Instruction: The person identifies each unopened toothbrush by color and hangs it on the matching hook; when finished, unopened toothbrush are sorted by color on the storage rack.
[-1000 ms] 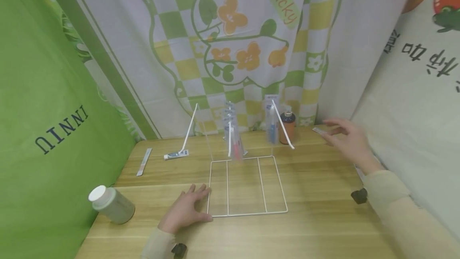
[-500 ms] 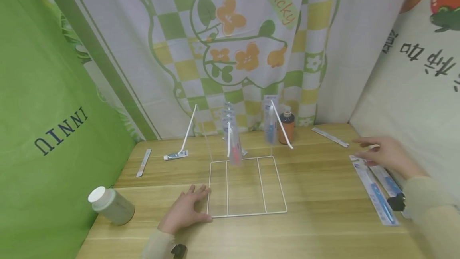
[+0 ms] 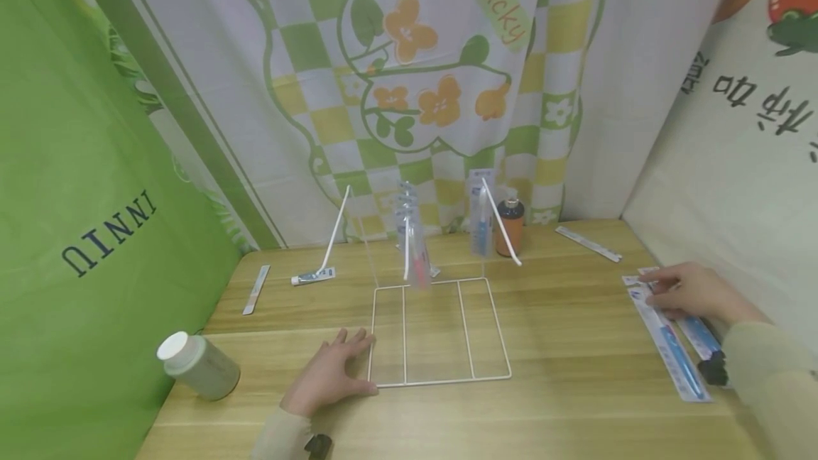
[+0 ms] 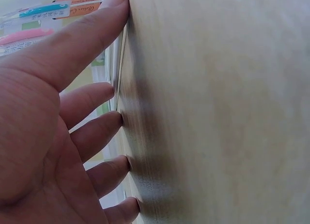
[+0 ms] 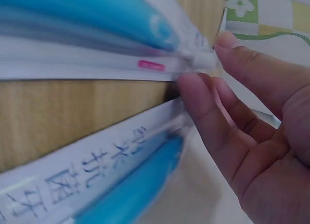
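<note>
From my place I see a worktop (image 3: pixel 562 346) of pale wood grain, with a patterned curtain (image 3: pixel 441 55) behind it, a green cloth (image 3: pixel 57 162) at the left and a pale printed cloth (image 3: pixel 735 183) at the right. On the right part lies a packaged toothbrush (image 3: pixel 666 338); its long axis goes obliquely from back to front, the blue handle (image 3: pixel 682 362) pointing toward the near side. A second package (image 3: pixel 700 336) lies just beside it, partly covered by the right hand (image 3: pixel 699 293). This hand has thumb and first finger apart, near the far ends of both; whether it touches them, I cannot tell. The left hand (image 3: pixel 329 376), fingers spread, rests against the left side of a white wire rack (image 3: pixel 441 381).
</note>
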### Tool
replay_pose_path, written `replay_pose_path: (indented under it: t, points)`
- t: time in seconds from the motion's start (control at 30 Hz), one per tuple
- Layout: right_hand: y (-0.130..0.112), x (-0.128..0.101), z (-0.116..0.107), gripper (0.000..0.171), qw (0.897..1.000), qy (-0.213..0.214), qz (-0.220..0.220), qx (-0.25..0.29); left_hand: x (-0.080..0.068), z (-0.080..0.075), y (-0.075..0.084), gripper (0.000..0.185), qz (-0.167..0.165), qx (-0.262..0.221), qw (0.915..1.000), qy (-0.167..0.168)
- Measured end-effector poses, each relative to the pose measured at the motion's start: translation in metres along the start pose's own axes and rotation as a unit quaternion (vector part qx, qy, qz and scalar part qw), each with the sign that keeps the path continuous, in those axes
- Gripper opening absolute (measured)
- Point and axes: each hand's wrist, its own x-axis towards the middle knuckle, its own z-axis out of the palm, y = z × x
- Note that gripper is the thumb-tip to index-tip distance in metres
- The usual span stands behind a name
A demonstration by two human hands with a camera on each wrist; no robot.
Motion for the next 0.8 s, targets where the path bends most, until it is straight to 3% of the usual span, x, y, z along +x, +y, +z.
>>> replay_pose_path:
  t: [0.47,0.8]
  points:
    - [0.0022,0.0055,0.0047,0.055,0.994,0.018,-0.017,-0.107,-0.0001,-0.0002,0.0023,0.095,-0.004,-0.004,1.0,-0.001]
    - [-0.0011,0.0024,0.0079,0.054,0.994,0.037,-0.016,-0.102,-0.0008,-0.0005,0.0023,0.096,-0.005,-0.001,1.0,-0.005]
